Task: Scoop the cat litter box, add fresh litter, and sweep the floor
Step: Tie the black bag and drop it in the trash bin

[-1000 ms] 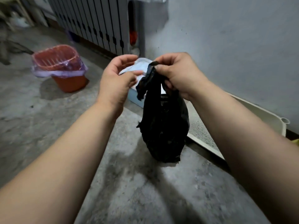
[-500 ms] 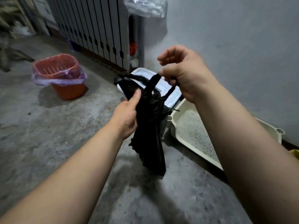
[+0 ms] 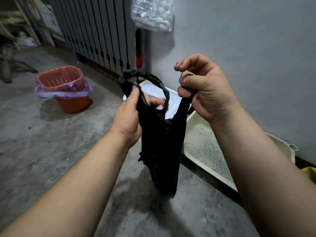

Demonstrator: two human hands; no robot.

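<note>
The thin black bag hung limp and light above the floor, just left of the litter box, left hand and right hand each pinching a handle loop, probably its safest holds.

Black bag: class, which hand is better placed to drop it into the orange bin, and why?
Left, probably. The left hand grips the black bag on the side where the orange bin stands; the right hand, pinching the other handle, is over by the litter box.
</note>
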